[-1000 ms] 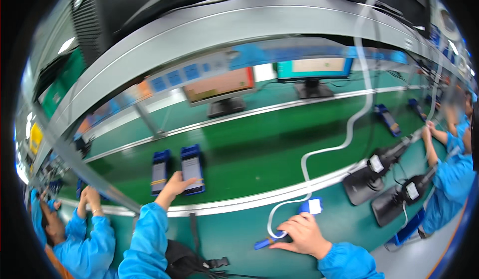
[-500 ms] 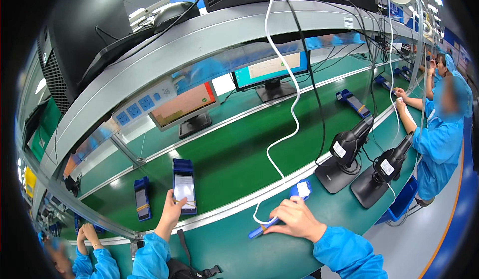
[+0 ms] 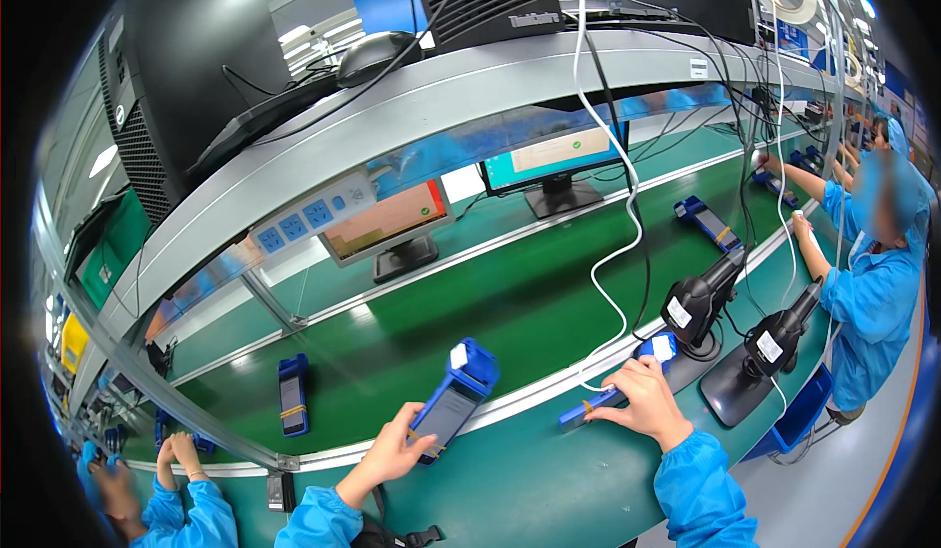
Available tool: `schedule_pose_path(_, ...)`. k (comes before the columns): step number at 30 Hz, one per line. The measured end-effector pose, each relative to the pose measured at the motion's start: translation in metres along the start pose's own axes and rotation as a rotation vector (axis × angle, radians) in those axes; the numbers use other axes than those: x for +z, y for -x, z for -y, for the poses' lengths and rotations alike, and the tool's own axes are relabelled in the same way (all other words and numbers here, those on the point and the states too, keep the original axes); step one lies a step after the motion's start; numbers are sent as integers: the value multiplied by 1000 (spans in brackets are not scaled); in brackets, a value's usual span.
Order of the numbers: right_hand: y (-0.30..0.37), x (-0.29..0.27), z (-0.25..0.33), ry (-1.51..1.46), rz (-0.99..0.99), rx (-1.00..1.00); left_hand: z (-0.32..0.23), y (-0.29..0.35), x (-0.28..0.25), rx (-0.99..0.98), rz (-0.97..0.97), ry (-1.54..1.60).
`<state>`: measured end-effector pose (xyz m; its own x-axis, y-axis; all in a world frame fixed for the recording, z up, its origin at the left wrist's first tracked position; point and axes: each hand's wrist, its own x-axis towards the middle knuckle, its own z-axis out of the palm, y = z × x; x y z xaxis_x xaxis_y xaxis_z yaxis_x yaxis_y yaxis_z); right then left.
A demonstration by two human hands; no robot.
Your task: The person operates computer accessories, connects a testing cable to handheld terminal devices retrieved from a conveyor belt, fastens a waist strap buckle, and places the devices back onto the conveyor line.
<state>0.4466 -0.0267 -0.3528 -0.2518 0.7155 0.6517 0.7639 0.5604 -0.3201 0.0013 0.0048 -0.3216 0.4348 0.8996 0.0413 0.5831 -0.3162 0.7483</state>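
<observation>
My left hand [image 3: 394,450] grips a blue handheld terminal [image 3: 453,406] by its lower end, fingers and thumb on either side. Its lit screen faces up, and a yellow band crosses its lower part. It is tilted over the near edge of the green conveyor belt [image 3: 529,298]. My right hand [image 3: 647,403] is closed around another blue terminal [image 3: 584,411], turned on edge, with a white patch at its far end. A white cable [image 3: 616,303] runs down beside that terminal; whether it is plugged in is hidden. My right fingers cover much of the terminal.
Two black barcode scanners, the nearer one [image 3: 774,342] and the farther one [image 3: 694,308], stand on the right. More terminals lie on the belt, one at left [image 3: 292,396], one at right [image 3: 708,224]. A metal shelf [image 3: 412,92] spans overhead. Co-workers in blue sleeves [image 3: 853,283] stand right and left.
My left hand has drawn the terminal rightward and nearer, now tilted. My right hand and its terminal have shifted right, toward the scanners. The whole view has shifted slightly.
</observation>
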Motion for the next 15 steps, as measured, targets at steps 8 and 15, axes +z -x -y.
schedule_pose_path(8, -4, -1, 13, 15, -7, 23, -25, 6, 5, -11, 144, -65)
schedule_pose_path(15, 14, 15, 91, -75, 70, -28, -33, 0, 30, 168, 170, -208)
